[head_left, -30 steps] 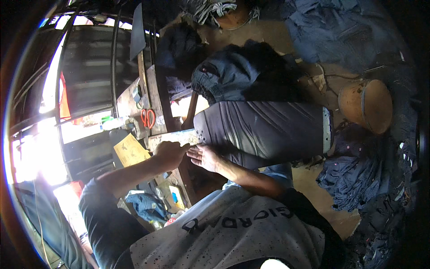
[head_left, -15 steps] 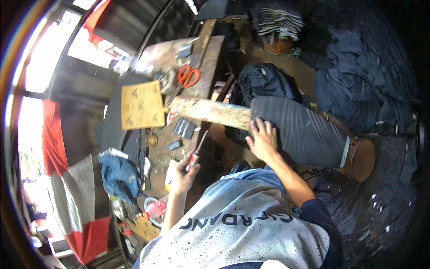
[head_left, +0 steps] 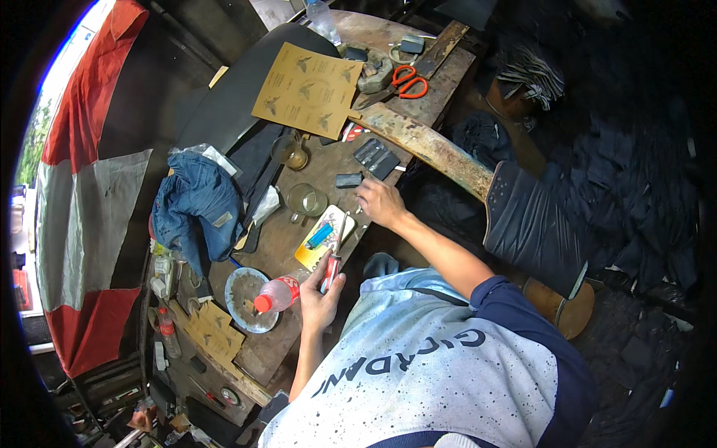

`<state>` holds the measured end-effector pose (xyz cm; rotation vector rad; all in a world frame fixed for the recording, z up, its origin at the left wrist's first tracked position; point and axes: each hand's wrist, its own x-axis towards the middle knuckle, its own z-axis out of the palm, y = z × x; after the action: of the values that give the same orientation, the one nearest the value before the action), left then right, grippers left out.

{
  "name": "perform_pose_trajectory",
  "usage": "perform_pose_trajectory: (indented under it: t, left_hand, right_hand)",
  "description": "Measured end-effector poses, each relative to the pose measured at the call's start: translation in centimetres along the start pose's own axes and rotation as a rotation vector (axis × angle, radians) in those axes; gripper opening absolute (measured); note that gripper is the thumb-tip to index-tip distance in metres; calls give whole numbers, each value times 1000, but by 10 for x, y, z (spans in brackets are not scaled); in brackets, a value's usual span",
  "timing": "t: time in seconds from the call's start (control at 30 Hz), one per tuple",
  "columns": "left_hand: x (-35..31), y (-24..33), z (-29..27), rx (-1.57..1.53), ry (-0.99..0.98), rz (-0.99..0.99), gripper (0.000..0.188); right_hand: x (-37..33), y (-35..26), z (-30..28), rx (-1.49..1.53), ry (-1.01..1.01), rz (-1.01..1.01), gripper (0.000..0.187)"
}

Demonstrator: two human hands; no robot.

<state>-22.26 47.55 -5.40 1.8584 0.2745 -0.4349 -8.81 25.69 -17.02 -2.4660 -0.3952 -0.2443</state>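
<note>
My left hand (head_left: pixel 320 302) is closed around the red handle of a screwdriver-like tool (head_left: pixel 331 272), its thin metal shaft pointing away from me. Just beyond it, a bright blue lighter-shaped piece (head_left: pixel 320 235) lies on a white and yellow flat case (head_left: pixel 326 237). Over the table's right edge, my right hand (head_left: pixel 381 203) reaches in with its fingers loosely bent and apart. Its fingertips are close to a small dark block (head_left: pixel 349 181); whether they touch it is unclear. A black segmented piece (head_left: pixel 376 158) lies just past that block.
A worn plank (head_left: pixel 426 145) juts from the table to a dark padded form (head_left: pixel 530 224). Orange-handled scissors (head_left: pixel 409 82), a brown printed sheet (head_left: pixel 306 88), a glass mug (head_left: pixel 306 201), a red-capped bottle (head_left: pixel 278 294) on a bowl (head_left: pixel 239 284) and blue denim (head_left: pixel 196 205) crowd the table.
My right hand has left the dark padded form and moved left to the tabletop by the small block. The view has shifted toward the table. My left hand keeps the tool.
</note>
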Motion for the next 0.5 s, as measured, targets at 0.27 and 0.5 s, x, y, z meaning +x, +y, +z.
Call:
perform_pose_trajectory:
  t: [0.27,0.5]
  left_hand:
    - [-25,-15,-13,-5,-16,43,55]
    - [-52,-17,-13,-135,25,-29,55]
  right_hand:
    - [27,-13,52,-192,-270,-135,17]
    - [31,-14,50,-225,-298,-165,16]
